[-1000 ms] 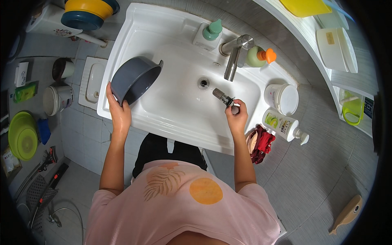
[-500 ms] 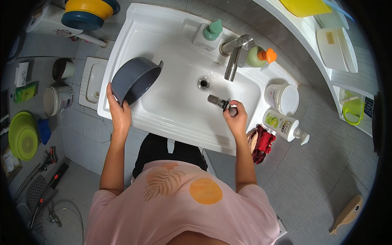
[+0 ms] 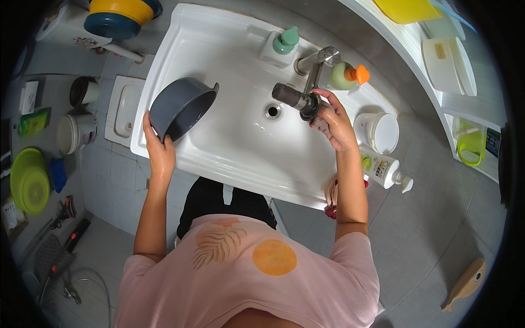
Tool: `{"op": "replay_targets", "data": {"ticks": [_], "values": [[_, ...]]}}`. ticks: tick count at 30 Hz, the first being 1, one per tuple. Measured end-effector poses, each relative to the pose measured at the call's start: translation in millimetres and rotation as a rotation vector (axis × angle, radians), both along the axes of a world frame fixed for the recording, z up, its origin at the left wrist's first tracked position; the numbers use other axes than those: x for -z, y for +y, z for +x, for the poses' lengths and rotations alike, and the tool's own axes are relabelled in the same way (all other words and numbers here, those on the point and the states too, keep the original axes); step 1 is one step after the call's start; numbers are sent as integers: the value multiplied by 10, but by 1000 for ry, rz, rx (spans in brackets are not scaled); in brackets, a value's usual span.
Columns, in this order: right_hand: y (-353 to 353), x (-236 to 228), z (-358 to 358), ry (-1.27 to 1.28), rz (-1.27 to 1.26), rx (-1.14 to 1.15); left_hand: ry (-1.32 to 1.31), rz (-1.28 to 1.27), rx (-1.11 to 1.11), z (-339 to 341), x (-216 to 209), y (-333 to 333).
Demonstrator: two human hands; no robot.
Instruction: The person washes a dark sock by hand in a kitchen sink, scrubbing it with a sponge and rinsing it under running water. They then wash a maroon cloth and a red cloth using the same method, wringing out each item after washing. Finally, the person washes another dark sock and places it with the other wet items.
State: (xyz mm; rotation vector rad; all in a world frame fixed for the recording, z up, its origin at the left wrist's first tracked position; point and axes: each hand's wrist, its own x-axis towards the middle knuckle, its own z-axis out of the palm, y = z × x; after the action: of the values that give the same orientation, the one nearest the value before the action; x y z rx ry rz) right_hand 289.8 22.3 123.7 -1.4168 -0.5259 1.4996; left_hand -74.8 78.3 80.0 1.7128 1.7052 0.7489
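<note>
My left hand [image 3: 160,156] grips the near rim of a deep grey basin [image 3: 170,101], tilted on its side at the left of the white sink [image 3: 229,131]. Its opening faces right, toward me. Over the sink's right side, my right hand [image 3: 340,128] is closed round a filter-like cylinder [image 3: 289,95] with a dark, mesh-like end and a black collar. The cylinder's dark end points left, above the drain hole [image 3: 272,111]. Just behind it stands the steel tap [image 3: 314,74], its spout partly hidden by the cylinder and my fingers. Water drops lie near the drain.
On the back ledge are a green-topped pump bottle [image 3: 281,46] and a green bottle with an orange top [image 3: 344,75]. A white lidded tub [image 3: 380,133] and a white pump bottle [image 3: 385,170] stand at right, with red cloth [image 3: 331,199] beside my forearm. A shelf [image 3: 432,82] curves above.
My right hand has risen and moved back and right, bringing the cylinder closer to the camera and in front of the tap. My left hand and the basin have stayed nearly still.
</note>
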Motion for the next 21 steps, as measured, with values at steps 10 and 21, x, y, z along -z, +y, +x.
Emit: {"op": "replay_targets", "data": {"ticks": [10, 21], "values": [[132, -43, 162, 155, 128, 87, -10, 7, -17, -77, 54, -31], [-260, 768, -350, -827, -50, -319, 12, 37, -33, -103, 82, 24]]}}
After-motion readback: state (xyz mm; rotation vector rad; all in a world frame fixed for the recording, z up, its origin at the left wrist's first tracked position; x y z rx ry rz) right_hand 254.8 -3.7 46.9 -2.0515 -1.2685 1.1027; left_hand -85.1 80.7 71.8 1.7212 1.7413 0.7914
